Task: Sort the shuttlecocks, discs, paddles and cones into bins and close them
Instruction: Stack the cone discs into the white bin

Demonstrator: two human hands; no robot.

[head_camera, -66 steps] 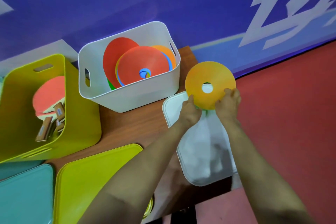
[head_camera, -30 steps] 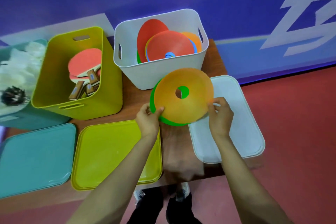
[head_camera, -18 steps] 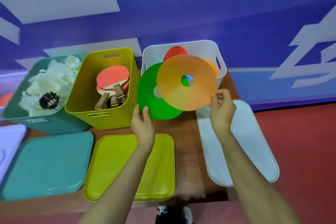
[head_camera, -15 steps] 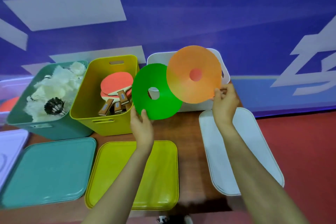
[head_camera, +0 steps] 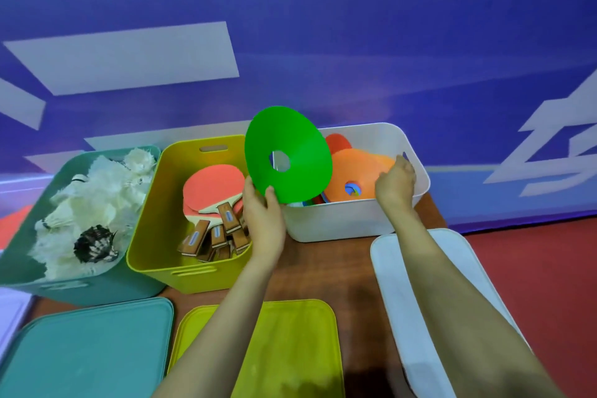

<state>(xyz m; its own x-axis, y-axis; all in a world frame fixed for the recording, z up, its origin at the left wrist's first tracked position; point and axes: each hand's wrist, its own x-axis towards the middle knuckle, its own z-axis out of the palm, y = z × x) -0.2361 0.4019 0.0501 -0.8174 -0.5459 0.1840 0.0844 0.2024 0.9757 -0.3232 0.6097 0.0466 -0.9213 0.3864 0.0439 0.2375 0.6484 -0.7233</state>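
My left hand [head_camera: 263, 216] grips the lower edge of a green disc [head_camera: 297, 136], held upright over the gap between the yellow bin [head_camera: 193, 273] and the white bin [head_camera: 339, 220]. My right hand [head_camera: 395, 186] reaches into the white bin and pinches the right edge of an orange disc [head_camera: 355, 168], which lies on top of other discs there. Red paddles [head_camera: 213, 186] with wooden handles fill the yellow bin. White shuttlecocks [head_camera: 97, 191] and one dark one fill the teal bin [head_camera: 64, 287].
Three lids lie on the wooden table [head_camera: 323, 268] in front of the bins: a teal lid [head_camera: 90, 349], a yellow lid [head_camera: 284, 349] under my left forearm, and a white lid [head_camera: 407, 268] under my right forearm. Red floor lies to the right.
The two stacked discs were pulled apart. My right hand carried the orange disc down into the white bin, while my left hand raised the green one.
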